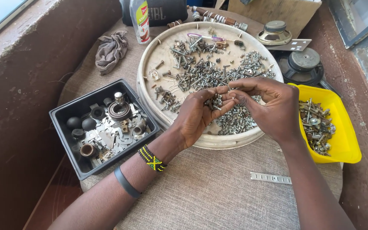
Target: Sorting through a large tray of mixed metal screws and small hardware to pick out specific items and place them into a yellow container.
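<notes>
Cupping a small clutch of screws and nuts (pixel 215 102) in your left hand (pixel 194 119) over the round tray (pixel 148 81), your right hand (pixel 273 106) pinches one piece, while most of the heap (pixel 209 68) lies unsorted.

Off to the side there's a black tray (pixel 63 114) of knobs and plates, a crumpled grey rag (pixel 110 50), two loose speakers (pixel 302 64) and a perforated metal strip (pixel 271 178).
</notes>
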